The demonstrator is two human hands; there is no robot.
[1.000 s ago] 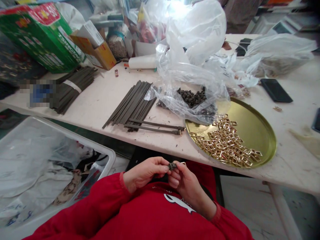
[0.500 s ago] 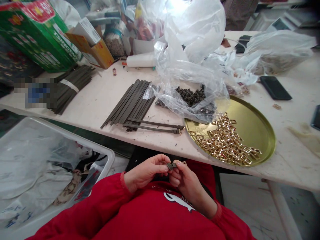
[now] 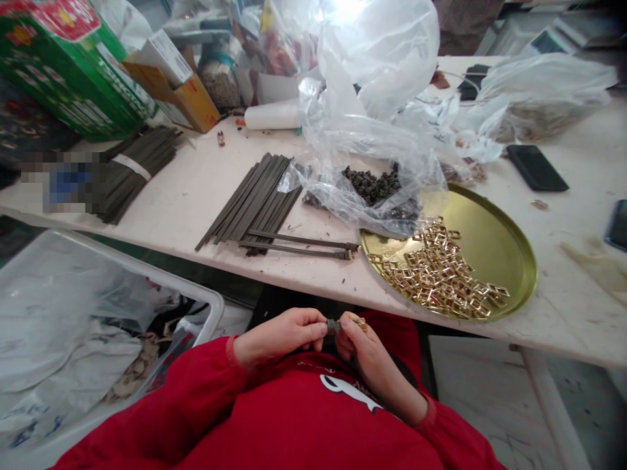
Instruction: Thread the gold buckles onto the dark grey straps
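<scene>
Below the table edge, close to my red sweater, both my hands meet over a small dark strap end (image 3: 334, 325). My left hand (image 3: 281, 335) pinches it from the left with closed fingers. My right hand (image 3: 360, 349) pinches it from the right and also holds a small gold buckle (image 3: 361, 322). On the table above lie two dark straps with fittings (image 3: 298, 244), a loose pile of dark flat straps (image 3: 255, 202), and a round gold tray (image 3: 509, 254) with several gold buckles (image 3: 438, 271).
A clear plastic bag of small dark pieces (image 3: 375, 186) lies beside the tray. A bundled stack of straps (image 3: 132, 171), a green box (image 3: 73, 72) and an orange box (image 3: 189, 91) stand at the back left. A black phone (image 3: 536, 168) lies right. A white bin (image 3: 98, 326) sits at my left.
My hands have stayed together on the strap end, shifting slightly; my right fingers have turned so the gold buckle shows at their tips. The view has tilted a little.
</scene>
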